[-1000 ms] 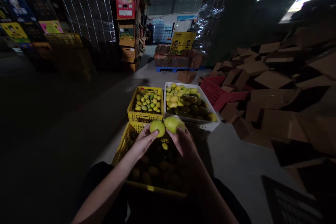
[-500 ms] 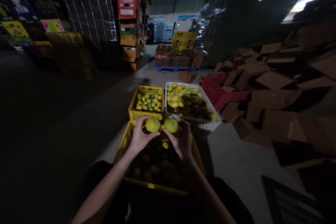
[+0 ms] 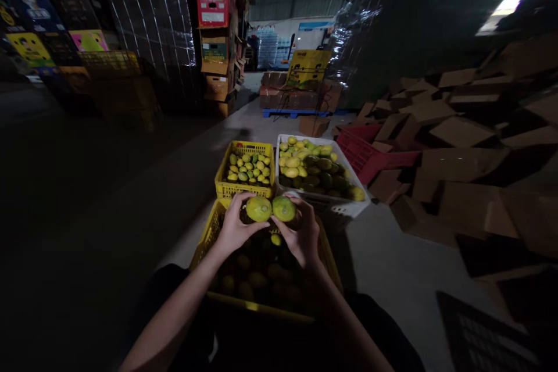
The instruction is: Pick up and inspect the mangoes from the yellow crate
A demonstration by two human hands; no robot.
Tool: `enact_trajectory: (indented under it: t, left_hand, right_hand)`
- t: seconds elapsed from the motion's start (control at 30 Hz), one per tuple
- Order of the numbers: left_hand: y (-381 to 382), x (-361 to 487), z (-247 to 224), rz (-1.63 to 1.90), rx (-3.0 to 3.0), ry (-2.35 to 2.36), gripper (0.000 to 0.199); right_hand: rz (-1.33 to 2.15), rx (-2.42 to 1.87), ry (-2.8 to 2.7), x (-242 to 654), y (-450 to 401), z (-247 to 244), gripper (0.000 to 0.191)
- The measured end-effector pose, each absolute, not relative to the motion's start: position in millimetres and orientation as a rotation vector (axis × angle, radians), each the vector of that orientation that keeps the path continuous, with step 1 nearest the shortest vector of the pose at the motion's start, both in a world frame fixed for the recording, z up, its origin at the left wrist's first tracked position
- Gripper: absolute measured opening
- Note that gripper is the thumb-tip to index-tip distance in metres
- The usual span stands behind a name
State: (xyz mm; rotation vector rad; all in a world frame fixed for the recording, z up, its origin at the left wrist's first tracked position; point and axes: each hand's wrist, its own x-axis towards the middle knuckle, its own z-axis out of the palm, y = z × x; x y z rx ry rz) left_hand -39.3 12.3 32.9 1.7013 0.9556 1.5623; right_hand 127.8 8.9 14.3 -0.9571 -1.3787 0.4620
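Note:
My left hand (image 3: 233, 228) is closed around a yellow-green lemon (image 3: 258, 209), thumb below and fingers behind. In my right hand (image 3: 304, 232) is a greener lemon (image 3: 283, 208), gripped between thumb and fingers. Side by side, the two lemons almost touch, with their ends facing me. Both hands are above a large yellow crate (image 3: 201, 244) with more lemons in its shadowed inside. One small bright lemon (image 3: 276, 239) shows below the hands. Beyond them stand a smaller yellow crate (image 3: 244, 190) and a white crate (image 3: 349, 207), both holding many lemons.
A red crate (image 3: 358, 148) and a big heap of cardboard boxes (image 3: 462, 165) lie on the right. Stacked cartons (image 3: 213, 46) rise at the back left. Farther back, a blue pallet (image 3: 294, 113) carries boxes. My knees flank the near crate.
The lemon in my left hand has moved slightly right, closer to the other, and shows its end more directly. The right-hand lemon appears slightly turned. The whole view has shifted a little.

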Motion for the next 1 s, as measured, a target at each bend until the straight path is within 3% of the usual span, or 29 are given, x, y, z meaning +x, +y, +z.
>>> enact_trajectory:
  t: [0.53,0.67,0.8,0.9,1.0]
  left_hand:
    - [10,-41,43,1.547,1.681,0.988,0.052]
    - [9,-44,47,1.417,1.458,0.941,0.055]
    - [12,-46,42,1.032,1.093,0.83,0.051]
    - [15,-47,33,0.798,0.928,0.818,0.063]
    - [18,-47,27,0.772,0.84,0.822,0.06]
  right_hand:
    - [0.468,-1.026,-1.346,131,6,24,0.045]
    - [0.892,-1.024,-1.233,141,1,39,0.058]
    - [1.422,-1.0,-1.075,148,-3,44,0.046]
    - [1.572,-1.043,-1.009,144,-4,41,0.044]
    - [1.606,-1.156,-0.954,139,-2,37,0.04]
